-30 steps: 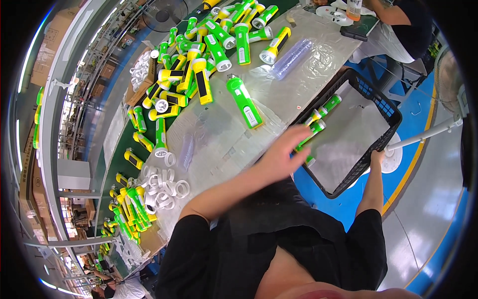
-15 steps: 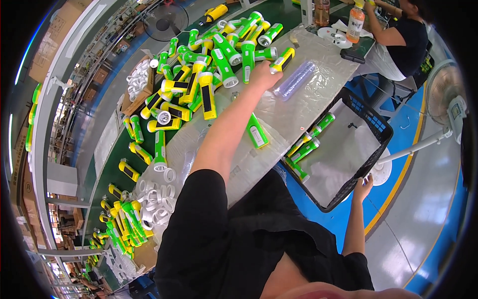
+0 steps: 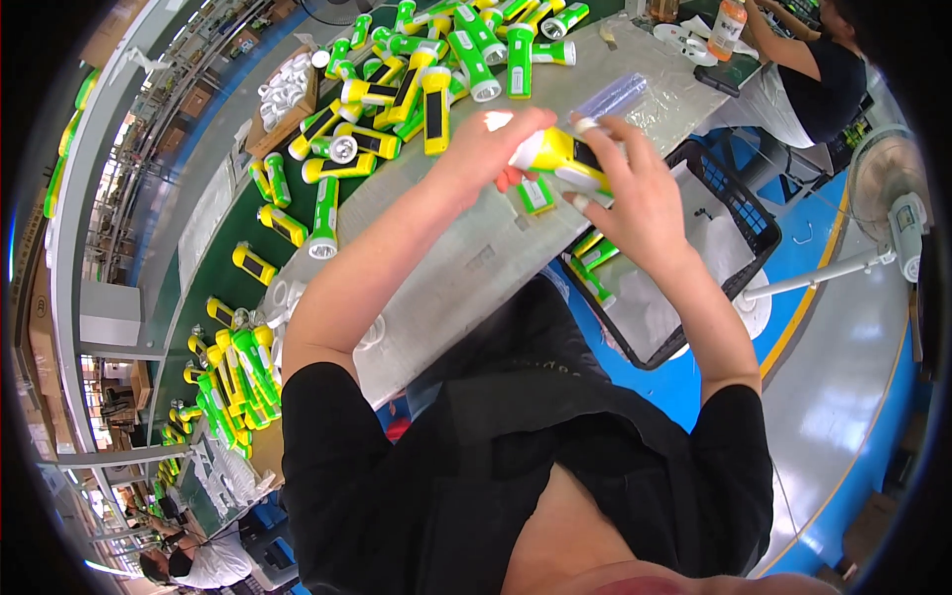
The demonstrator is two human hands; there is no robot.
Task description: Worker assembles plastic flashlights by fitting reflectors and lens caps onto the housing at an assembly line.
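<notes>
Above the table, a yellow flashlight [image 3: 558, 154] with a white head and a dark panel lies between my two hands. My left hand [image 3: 493, 151] is closed around its white head end. At the other end, my right hand [image 3: 643, 188] grips the yellow body between thumb and fingers, with white covers on some fingertips. Beneath them, a green flashlight [image 3: 536, 196] rests on the table, partly hidden by my left hand. Just beyond my right hand lies a stack of clear plastic sleeves [image 3: 610, 96].
Many green and yellow flashlights [image 3: 434, 111] are heaped along the table's far side. White rings fill a cardboard box [image 3: 288, 124]. At the right, a black crate [image 3: 739, 213] holds several flashlights. A person [image 3: 828, 74] works beyond a bottle [image 3: 727, 30]; a fan [image 3: 904, 223] stands at far right.
My left hand has brought the yellow flashlight from beside the heap back toward me. My right hand has left the crate's rim and come up onto the flashlight. The view has shifted.
</notes>
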